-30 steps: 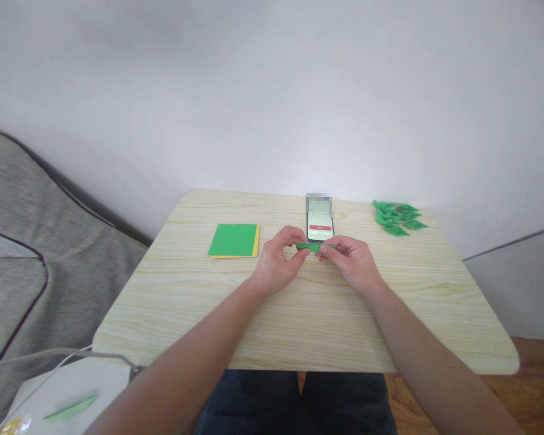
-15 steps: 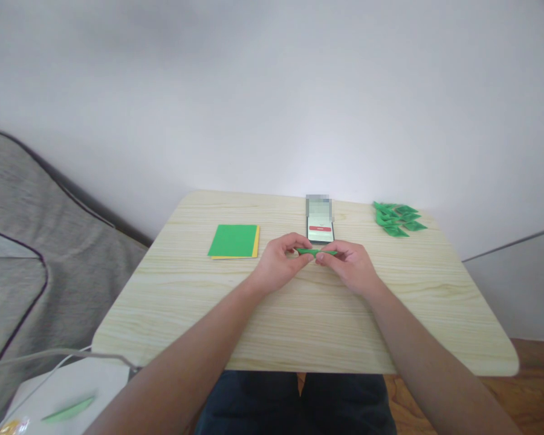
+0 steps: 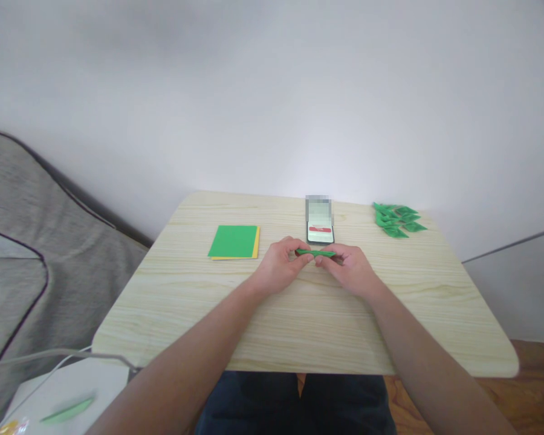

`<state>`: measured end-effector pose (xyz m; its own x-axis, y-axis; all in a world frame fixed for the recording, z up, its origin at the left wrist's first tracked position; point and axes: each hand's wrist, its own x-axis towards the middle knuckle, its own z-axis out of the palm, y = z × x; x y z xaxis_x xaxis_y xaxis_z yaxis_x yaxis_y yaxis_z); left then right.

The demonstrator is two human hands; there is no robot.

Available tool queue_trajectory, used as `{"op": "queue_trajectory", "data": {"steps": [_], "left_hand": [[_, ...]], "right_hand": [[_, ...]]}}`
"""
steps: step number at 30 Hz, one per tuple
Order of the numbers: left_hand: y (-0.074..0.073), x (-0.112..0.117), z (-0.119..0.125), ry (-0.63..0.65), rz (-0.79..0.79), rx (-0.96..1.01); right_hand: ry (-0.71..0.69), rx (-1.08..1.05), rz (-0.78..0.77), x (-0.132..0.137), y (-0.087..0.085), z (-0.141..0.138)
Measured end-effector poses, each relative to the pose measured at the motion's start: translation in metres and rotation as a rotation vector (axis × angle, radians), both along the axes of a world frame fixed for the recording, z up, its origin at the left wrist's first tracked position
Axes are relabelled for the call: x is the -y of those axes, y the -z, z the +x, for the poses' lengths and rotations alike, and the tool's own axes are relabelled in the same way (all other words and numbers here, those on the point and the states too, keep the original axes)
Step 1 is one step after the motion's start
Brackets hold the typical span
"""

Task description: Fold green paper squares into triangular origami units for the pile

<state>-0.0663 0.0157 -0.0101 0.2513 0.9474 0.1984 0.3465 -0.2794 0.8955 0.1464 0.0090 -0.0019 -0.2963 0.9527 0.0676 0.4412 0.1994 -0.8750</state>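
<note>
A narrow strip of folded green paper (image 3: 317,253) is held between both hands, just in front of the phone. My left hand (image 3: 281,264) pinches its left part between thumb and fingers. On the other side, my right hand (image 3: 348,266) grips the right part the same way, the thumbs close together near the middle. The fingers cover part of the folds. At the back right of the table lie several folded green paper pieces (image 3: 396,219) with pointed ends. A stack of square paper (image 3: 233,241), green on top with yellow beneath, rests to the left.
A phone (image 3: 320,232) with a lit screen lies behind my hands on the pale wooden table (image 3: 317,338). The wall (image 3: 272,109) meets the table's back edge. At lower left are a cable (image 3: 63,351), a white surface (image 3: 104,380) and a grey cushioned piece (image 3: 81,266).
Both hands stay in nearly the same place, still pinching the folded paper. The right fingers have shifted slightly and the paper's angle differs a little.
</note>
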Motion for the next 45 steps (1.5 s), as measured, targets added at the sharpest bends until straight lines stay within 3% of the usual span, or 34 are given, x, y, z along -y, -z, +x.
{"op": "queue_trajectory", "data": {"steps": [14, 25, 33, 40, 45], "left_hand": [[-0.002, -0.003, -0.005, -0.019, -0.095, 0.051], [0.0, -0.008, -0.009, 0.017, -0.139, 0.165], [0.0, -0.009, -0.01, 0.057, -0.183, 0.298], [-0.004, -0.007, -0.01, 0.027, -0.149, 0.24], [-0.004, -0.005, -0.008, 0.01, -0.102, 0.182]], "right_hand": [[0.051, -0.04, -0.019, -0.003, 0.002, 0.002], [-0.055, -0.231, -0.149, -0.011, -0.003, 0.014], [-0.056, -0.173, -0.099, -0.012, -0.002, 0.013], [-0.056, -0.039, -0.008, -0.011, -0.005, 0.013], [-0.05, -0.114, -0.063, -0.007, 0.002, 0.008]]}}
